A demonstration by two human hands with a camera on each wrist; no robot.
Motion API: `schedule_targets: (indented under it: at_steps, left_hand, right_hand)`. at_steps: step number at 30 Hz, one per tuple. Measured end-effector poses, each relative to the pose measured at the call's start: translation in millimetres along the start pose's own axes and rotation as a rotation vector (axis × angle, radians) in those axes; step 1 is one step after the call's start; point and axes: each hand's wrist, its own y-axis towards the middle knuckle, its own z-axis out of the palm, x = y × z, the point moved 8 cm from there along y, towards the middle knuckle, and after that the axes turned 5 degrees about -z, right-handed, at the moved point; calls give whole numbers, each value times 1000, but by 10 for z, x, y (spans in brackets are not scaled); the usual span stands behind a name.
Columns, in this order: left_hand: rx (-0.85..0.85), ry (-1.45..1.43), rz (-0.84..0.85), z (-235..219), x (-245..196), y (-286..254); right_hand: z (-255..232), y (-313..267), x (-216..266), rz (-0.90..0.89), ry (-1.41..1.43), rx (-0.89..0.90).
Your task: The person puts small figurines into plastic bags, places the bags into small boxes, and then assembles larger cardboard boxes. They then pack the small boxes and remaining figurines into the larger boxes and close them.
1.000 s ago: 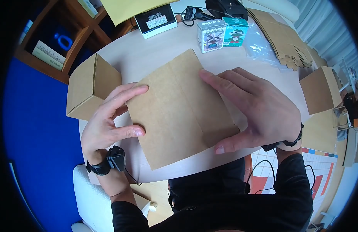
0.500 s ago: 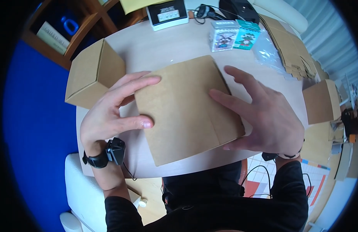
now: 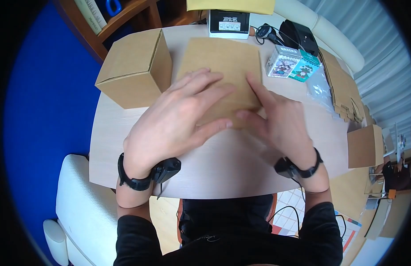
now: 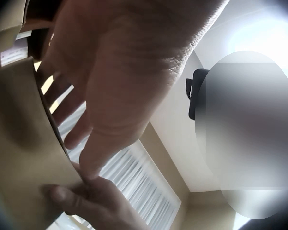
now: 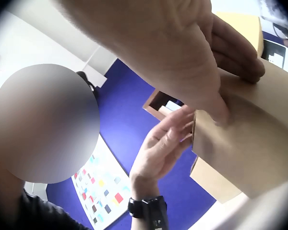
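A closed brown cardboard box point(image 3: 225, 55) stands on the table between the two hands. My left hand point(image 3: 172, 117) reaches over its left near part with fingers spread and fairly straight, slightly blurred. At the right near corner, my right hand point(image 3: 283, 122) touches the box with thumb and fingertips. In the left wrist view, the left hand point(image 4: 120, 81) has its fingers along the edge of the box point(image 4: 19, 134). In the right wrist view, fingers and thumb of the right hand point(image 5: 182, 52) lie against the box point(image 5: 259, 134); the left hand point(image 5: 156, 155) is beyond.
A second cardboard box point(image 3: 130, 66) stands at the table's left, another point(image 3: 363, 146) at the right edge. Toward the back right are two small toy boxes point(image 3: 283, 62), clear plastic point(image 3: 320, 91), flat cardboard point(image 3: 343, 84) and a black device point(image 3: 298, 37). A white device point(image 3: 229, 24) is at the back.
The box has moved away from the body toward the back of the table, and both hands have followed. The left hand now reaches farther over it. The head view has shifted, too.
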Motion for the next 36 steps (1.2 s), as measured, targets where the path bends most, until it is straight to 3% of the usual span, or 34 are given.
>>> schedule_targets:
  at_steps: [5,8,14,16,20,23,24,26,30,32,35,36]
  left_hand:
    - [-109,172,-68,-28,191,-12]
    - [-148,212,-127,-40,343,0]
    - [-175,254,-159,-28,539,65]
    - [-183,276,-158,-43,516,62]
    - [-151,112,-99,-76,298,122]
    - [69,-143,-174,43,131,147]
    - [10,-132,-20,88,67,151]
    - [139,-132,-85,296,113,147]
    - [381,-80,-200,813,339,135]
    - [455,-71,-247,1013,433,165]
    - [466,81,-213,1201,443,129]
    - [453,155,-185,1246,438,106]
  right_hand:
    - [522,352,31,-43,209,-60]
    - [606,520,11,-51,365,-98]
    - [902,701,-184,25,583,8]
    - [909,639,-237,-61,651,-44]
    - [766,362,-485,-35,581,-30]
    - [566,109,-856,73,561,-54]
    - [478,22,-1018,102,578,-118]
    - [319,-216,-1429,148,616,-234]
    - [-178,-760,-2589,414,378,-483]
    - [-358,-1061,-3194,633,85,-434]
    - [-449,-1564,-3727,947,-577,-172]
    - [-454,-1661,-3869,991,-530,-119]
